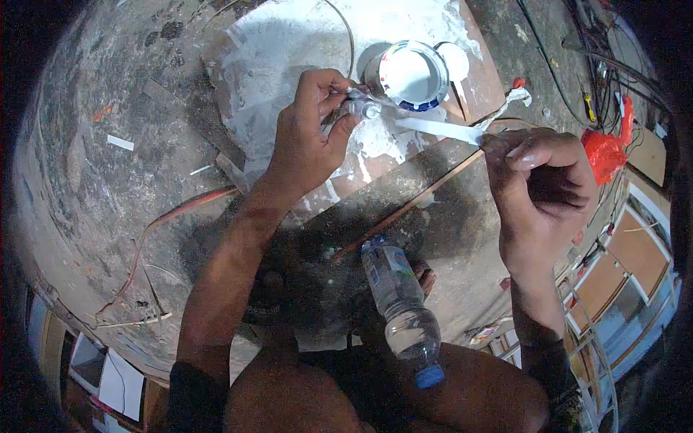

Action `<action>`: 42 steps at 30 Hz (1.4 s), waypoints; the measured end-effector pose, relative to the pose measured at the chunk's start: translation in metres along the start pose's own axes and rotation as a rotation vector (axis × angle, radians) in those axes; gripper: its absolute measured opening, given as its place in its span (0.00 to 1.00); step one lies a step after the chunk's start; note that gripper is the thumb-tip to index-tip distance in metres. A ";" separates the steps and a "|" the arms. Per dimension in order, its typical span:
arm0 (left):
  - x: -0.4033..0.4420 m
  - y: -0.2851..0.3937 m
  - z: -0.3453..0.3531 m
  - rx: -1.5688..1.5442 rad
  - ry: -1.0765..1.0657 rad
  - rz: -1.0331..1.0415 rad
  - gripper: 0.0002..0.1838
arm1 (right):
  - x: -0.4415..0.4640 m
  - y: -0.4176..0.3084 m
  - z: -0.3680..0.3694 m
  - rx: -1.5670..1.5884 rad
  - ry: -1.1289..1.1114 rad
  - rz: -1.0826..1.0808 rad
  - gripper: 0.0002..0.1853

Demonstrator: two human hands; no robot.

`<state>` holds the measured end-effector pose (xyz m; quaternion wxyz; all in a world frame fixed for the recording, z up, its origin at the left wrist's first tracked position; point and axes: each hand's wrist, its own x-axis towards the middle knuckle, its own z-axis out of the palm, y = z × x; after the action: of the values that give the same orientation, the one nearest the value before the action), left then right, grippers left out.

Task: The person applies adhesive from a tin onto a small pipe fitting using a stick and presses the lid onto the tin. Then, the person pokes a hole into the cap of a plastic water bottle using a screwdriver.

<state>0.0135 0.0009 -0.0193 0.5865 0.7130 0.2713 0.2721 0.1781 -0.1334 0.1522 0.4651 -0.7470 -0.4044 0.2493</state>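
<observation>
My left hand pinches a small clear plastic piece in front of the white-smeared board. Between the thumb and fingers of my right hand is one end of a thin white strip, which reaches left toward the clear piece. Whether the strip touches that piece I cannot tell. An open tub of white material with a blue rim stands just beyond the strip. Below my hands, near my legs, a clear plastic bottle with a blue cap points toward me.
The white-smeared board lies on the stained floor. A long thin wooden strip crosses its near side. At right are a red bag, a yellow-handled tool, dark cables and a metal frame.
</observation>
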 end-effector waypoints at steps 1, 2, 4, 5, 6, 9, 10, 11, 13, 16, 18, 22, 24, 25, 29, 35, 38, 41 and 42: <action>0.000 -0.001 0.000 0.002 0.001 0.009 0.24 | 0.000 0.000 0.000 -0.003 -0.001 -0.004 0.10; 0.000 -0.002 0.000 -0.003 -0.003 0.012 0.24 | 0.000 -0.001 0.000 -0.005 -0.002 -0.008 0.10; 0.000 -0.003 0.000 -0.014 -0.010 0.019 0.24 | 0.001 -0.004 0.001 -0.017 -0.010 -0.010 0.09; 0.000 -0.003 0.000 -0.019 -0.006 0.018 0.24 | 0.001 -0.004 0.000 -0.012 -0.010 -0.001 0.09; 0.000 -0.002 0.001 -0.026 -0.003 0.018 0.23 | 0.000 -0.003 -0.001 -0.007 -0.010 0.009 0.09; 0.000 -0.001 0.001 -0.027 -0.005 0.000 0.23 | 0.000 -0.001 0.000 -0.004 -0.008 -0.012 0.10; 0.000 -0.001 0.001 -0.024 -0.007 -0.008 0.23 | 0.000 -0.001 0.000 -0.003 -0.008 -0.021 0.10; 0.000 -0.001 0.001 -0.020 -0.010 -0.005 0.23 | 0.001 -0.002 0.001 -0.002 -0.007 -0.030 0.10; 0.000 -0.001 0.000 -0.012 -0.016 0.000 0.23 | 0.001 -0.004 0.003 -0.001 -0.006 -0.034 0.10; 0.001 -0.001 0.001 -0.033 -0.008 0.006 0.23 | 0.001 -0.003 0.002 -0.008 -0.009 -0.034 0.10; 0.001 0.002 -0.001 -0.013 -0.016 0.012 0.23 | 0.002 -0.005 0.003 -0.002 -0.014 -0.038 0.10; 0.001 0.003 0.000 -0.007 -0.017 0.007 0.23 | 0.000 -0.003 0.001 -0.042 -0.020 -0.059 0.10; 0.001 0.004 -0.001 0.010 -0.024 -0.015 0.23 | 0.001 -0.002 0.001 -0.058 -0.019 -0.081 0.10; 0.001 0.005 -0.001 0.019 -0.027 -0.026 0.23 | 0.001 -0.002 0.002 -0.066 -0.019 -0.092 0.10; 0.001 0.002 -0.001 -0.032 -0.021 -0.011 0.23 | 0.001 -0.003 0.001 -0.077 -0.018 -0.089 0.10; 0.001 0.001 0.001 -0.029 -0.013 -0.020 0.23 | 0.002 -0.004 0.001 -0.089 -0.036 -0.098 0.10; 0.001 0.000 0.000 -0.035 -0.021 0.005 0.23 | 0.001 -0.003 0.001 -0.086 -0.028 -0.099 0.10; 0.001 0.001 -0.001 -0.029 -0.025 0.011 0.23 | 0.002 -0.005 0.003 -0.076 -0.019 -0.094 0.11; 0.001 0.001 -0.001 -0.033 -0.021 0.002 0.23 | 0.002 -0.004 0.003 -0.071 -0.015 -0.098 0.11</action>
<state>0.0139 0.0018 -0.0180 0.6006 0.7065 0.2597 0.2695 0.1753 -0.1294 0.1540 0.4468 -0.7404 -0.4528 0.2172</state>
